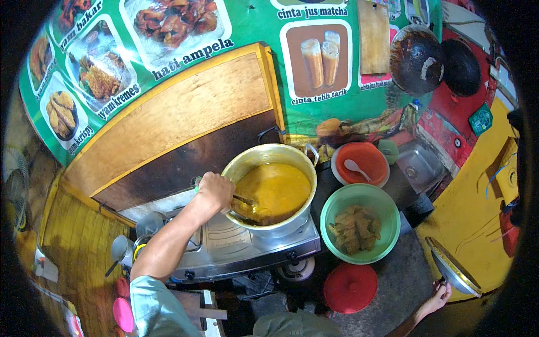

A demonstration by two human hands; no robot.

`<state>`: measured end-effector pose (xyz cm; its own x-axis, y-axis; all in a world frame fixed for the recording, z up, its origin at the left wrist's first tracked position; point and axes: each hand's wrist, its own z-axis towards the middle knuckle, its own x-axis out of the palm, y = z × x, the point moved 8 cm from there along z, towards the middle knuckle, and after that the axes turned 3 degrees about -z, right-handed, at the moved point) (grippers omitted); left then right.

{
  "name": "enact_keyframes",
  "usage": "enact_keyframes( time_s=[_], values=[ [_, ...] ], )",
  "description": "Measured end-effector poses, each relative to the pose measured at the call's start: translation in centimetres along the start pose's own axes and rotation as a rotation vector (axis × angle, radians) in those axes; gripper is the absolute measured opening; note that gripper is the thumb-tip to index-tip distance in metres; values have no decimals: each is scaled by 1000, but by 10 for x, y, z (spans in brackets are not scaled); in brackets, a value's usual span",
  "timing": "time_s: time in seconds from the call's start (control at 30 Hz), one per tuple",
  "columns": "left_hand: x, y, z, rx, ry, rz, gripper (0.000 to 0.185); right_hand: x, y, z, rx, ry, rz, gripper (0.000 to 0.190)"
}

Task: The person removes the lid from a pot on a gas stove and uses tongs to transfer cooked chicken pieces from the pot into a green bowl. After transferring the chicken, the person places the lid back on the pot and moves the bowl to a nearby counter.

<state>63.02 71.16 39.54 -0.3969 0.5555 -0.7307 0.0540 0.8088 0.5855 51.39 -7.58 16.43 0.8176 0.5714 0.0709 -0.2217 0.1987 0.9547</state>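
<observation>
A large metal pot [310,181] of yellow-orange broth stands on the right side of a steel gas stove [229,248]. My left hand [215,191] is at the pot's left rim, closed around a cooking utensil [245,199] whose dark end dips into the broth. The submerged part is hidden, so its exact kind is unclear. Far to the right, my right hand [441,291] grips a round metal lid [452,265], held tilted on edge, apart from the pot. Between the pot and the lid, a green plastic basin [391,219] holds several browned pieces that look like meat.
Behind the basin sits a red strainer-like bowl [360,158] with a pale spoon [357,169]. A red plastic lid [350,288] lies in front. A metal sink [417,162] is at back right. Woks [417,59] hang on the wall beside a green menu banner [252,25].
</observation>
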Motion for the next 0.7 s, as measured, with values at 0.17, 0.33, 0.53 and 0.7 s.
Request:
enact_keyframes(
  time_s=[0.17,0.33,0.53,0.7],
  values=[
    [3,-15,24,14,-40,16,25,-3,2,-1,2,6,-10,24],
    [13,-41,42,61,-109,120,19,-6,5,-6,14,-15,11,22],
    [8,-47,33,134,-121,65,16,-12,5,-9,13,-80,48,19],
    [0,-31,16,72,-144,79,16,-6,-4,-6,38,-61,52,22]
  ],
)
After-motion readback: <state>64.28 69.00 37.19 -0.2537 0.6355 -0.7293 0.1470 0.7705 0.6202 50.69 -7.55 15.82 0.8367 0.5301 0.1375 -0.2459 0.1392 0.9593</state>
